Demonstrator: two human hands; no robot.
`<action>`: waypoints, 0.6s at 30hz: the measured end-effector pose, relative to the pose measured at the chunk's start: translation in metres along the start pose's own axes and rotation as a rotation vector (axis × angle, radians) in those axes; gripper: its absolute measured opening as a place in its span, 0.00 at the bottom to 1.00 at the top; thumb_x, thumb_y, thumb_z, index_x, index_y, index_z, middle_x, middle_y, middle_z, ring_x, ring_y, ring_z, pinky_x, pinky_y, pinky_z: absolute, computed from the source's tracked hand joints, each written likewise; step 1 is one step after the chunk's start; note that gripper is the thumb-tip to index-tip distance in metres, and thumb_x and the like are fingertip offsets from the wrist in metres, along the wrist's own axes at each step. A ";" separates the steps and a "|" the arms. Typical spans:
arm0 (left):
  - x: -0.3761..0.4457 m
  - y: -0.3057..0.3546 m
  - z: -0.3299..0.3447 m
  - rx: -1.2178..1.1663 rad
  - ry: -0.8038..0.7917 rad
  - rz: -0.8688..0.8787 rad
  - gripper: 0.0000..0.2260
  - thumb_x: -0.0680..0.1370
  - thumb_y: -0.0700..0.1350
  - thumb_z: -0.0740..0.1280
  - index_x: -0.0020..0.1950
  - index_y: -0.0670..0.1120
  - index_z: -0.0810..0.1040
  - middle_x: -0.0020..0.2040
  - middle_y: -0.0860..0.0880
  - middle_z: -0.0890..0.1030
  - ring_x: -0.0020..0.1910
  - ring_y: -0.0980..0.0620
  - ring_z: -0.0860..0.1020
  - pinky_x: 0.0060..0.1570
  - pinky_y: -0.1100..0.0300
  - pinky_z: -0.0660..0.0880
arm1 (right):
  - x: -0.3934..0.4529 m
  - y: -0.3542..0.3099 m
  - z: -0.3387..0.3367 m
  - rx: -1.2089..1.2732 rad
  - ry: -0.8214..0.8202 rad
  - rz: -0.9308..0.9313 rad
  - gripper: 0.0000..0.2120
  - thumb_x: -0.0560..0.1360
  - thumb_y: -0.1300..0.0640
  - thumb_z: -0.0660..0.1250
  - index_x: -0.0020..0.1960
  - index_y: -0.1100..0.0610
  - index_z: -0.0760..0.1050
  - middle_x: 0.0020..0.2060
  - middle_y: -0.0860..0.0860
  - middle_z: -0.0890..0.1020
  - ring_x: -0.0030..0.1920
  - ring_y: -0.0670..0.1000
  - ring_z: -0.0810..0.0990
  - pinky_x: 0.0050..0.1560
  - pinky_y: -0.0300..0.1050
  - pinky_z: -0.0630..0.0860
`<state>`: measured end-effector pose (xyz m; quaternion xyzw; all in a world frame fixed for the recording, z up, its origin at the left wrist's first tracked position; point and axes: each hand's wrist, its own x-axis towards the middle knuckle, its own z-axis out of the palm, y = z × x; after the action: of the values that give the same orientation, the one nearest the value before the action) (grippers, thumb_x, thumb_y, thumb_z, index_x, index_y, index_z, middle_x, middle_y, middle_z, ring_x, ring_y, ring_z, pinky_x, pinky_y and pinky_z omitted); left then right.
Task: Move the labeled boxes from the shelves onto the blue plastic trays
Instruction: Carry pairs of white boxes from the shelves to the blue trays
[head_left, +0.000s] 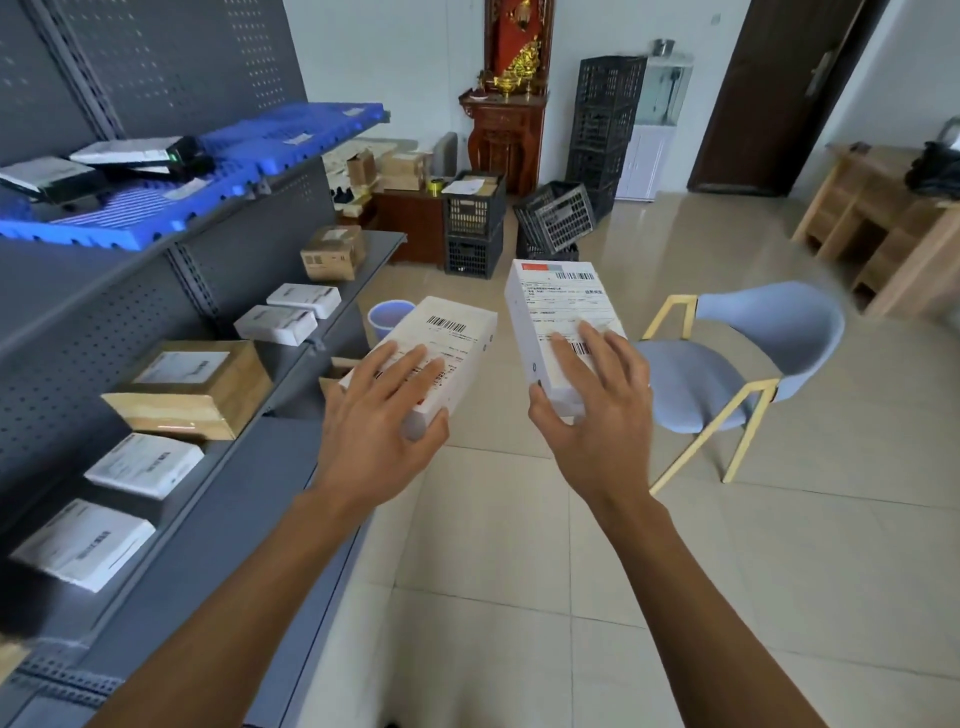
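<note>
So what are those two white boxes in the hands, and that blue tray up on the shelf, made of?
The white labelled box in the left hand and the white labelled box in the right hand look like smooth matte cardboard: crisp folded edges, stuck-on paper labels. The blue ribbed tray seems moulded plastic, slightly glossy, with slatted ribs.

Both bare forearms reach forward and up from the lower edge of the view, roughly side by side and apart. The left hand (382, 415) shows its back, fingers (410, 364) spread flat over the top of a white box (447, 338), thumb curled under its near edge. The right hand (597, 405) grips a second white box (561, 306) likewise, fingers splayed on top, thumb round the left side.
</note>
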<state>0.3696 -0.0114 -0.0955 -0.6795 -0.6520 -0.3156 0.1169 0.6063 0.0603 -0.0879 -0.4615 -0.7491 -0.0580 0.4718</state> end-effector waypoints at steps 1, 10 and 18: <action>0.009 -0.002 0.007 -0.002 -0.004 -0.003 0.27 0.78 0.62 0.60 0.73 0.50 0.75 0.75 0.51 0.73 0.77 0.46 0.66 0.64 0.35 0.71 | 0.006 0.005 0.006 0.006 0.002 0.006 0.23 0.75 0.45 0.68 0.68 0.52 0.78 0.71 0.52 0.75 0.72 0.60 0.69 0.62 0.60 0.73; 0.097 -0.050 0.084 -0.016 0.034 0.040 0.24 0.78 0.58 0.64 0.71 0.49 0.76 0.73 0.49 0.75 0.75 0.44 0.69 0.60 0.35 0.74 | 0.059 0.068 0.083 -0.038 -0.048 0.021 0.22 0.74 0.46 0.70 0.66 0.53 0.79 0.70 0.53 0.76 0.72 0.60 0.69 0.60 0.60 0.73; 0.218 -0.116 0.139 -0.064 0.083 0.046 0.24 0.77 0.57 0.63 0.71 0.48 0.77 0.73 0.49 0.75 0.75 0.45 0.68 0.62 0.39 0.73 | 0.157 0.105 0.183 -0.083 -0.049 -0.009 0.22 0.75 0.46 0.69 0.66 0.53 0.79 0.70 0.53 0.76 0.70 0.61 0.70 0.57 0.64 0.75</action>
<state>0.2862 0.2588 -0.1053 -0.6838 -0.6204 -0.3616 0.1293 0.5448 0.3154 -0.1053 -0.4785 -0.7594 -0.0798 0.4336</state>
